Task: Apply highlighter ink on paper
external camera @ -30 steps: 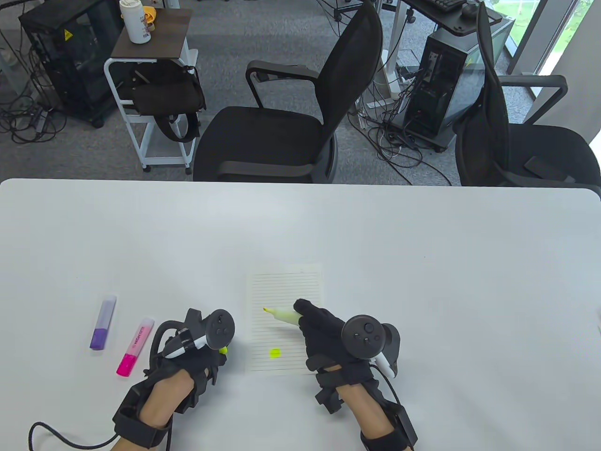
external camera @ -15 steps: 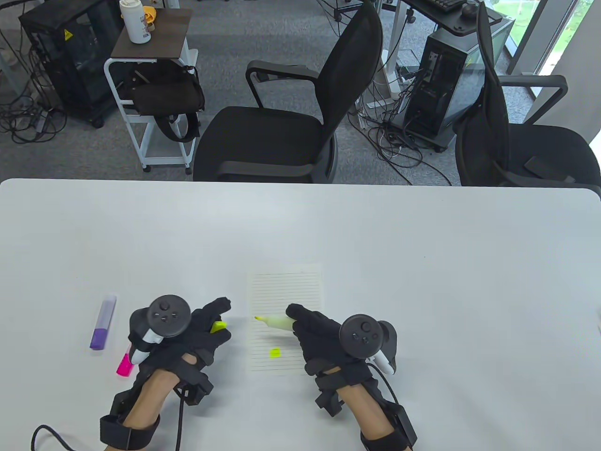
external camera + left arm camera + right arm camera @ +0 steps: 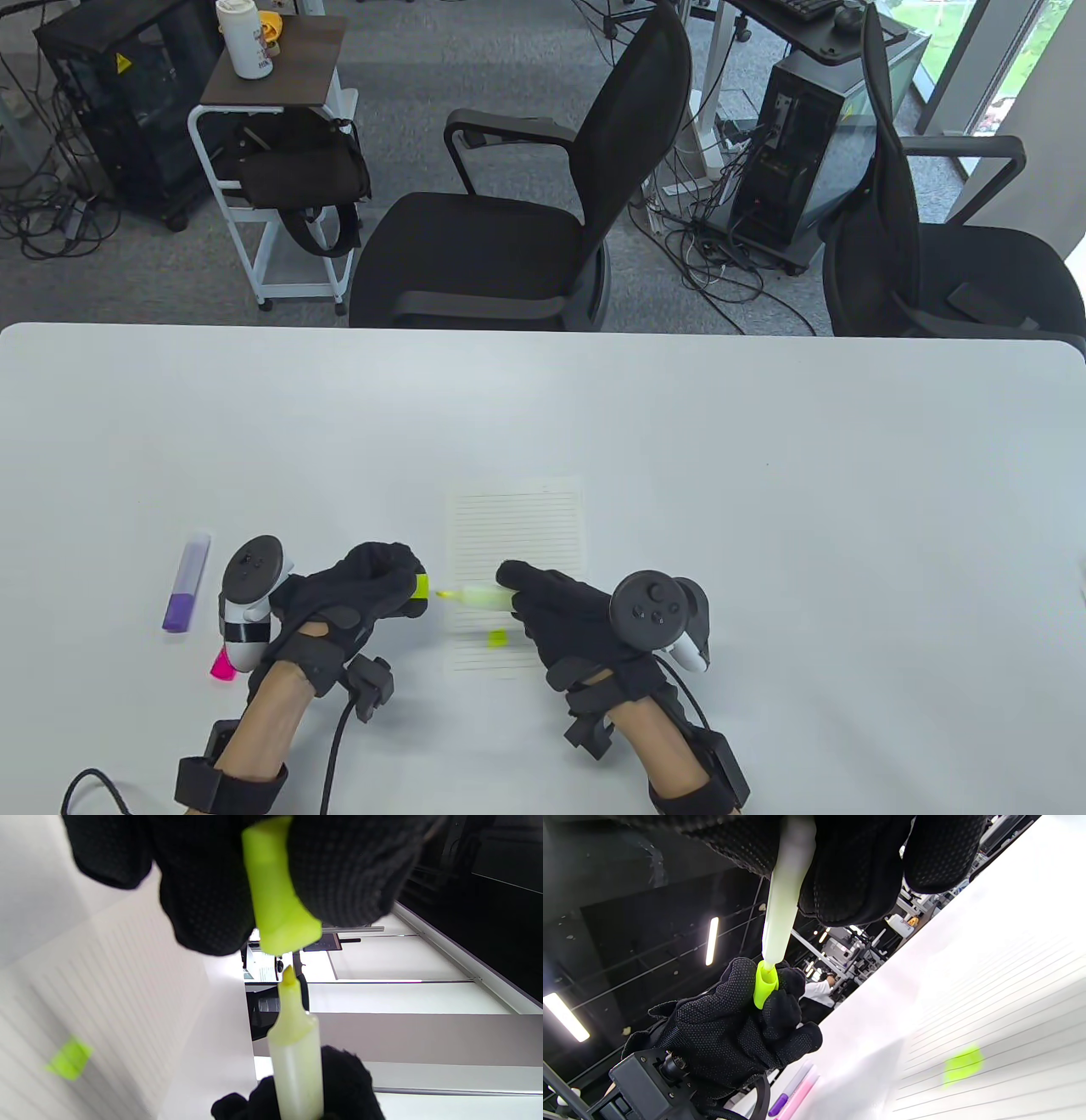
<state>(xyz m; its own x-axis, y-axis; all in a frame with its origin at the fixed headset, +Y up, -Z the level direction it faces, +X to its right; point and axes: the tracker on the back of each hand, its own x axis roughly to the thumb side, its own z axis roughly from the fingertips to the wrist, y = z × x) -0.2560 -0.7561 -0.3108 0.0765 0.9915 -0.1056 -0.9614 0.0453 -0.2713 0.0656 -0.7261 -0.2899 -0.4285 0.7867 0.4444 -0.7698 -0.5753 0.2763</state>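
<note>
The paper [image 3: 517, 543] lies near the surface's [image 3: 764, 407] front edge, about midway along it. Left of it, toward the front-left corner, two capped markers [image 3: 187, 586] lie side by side. Between them and the paper are the hands [image 3: 373, 586], the cap [image 3: 421, 585] just left of the highlighter [image 3: 479, 598] tip.

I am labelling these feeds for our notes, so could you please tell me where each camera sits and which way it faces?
Table view: high above, looking down at the table; shows both gloved hands, left hand and right hand.
Left wrist view: on the left wrist, tilted, facing the yellow cap in its fingers and the highlighter.
Right wrist view: on the right wrist, looking along the highlighter toward the left hand.
Shared: highlighter, cap, lined paper with a yellow mark.
</note>
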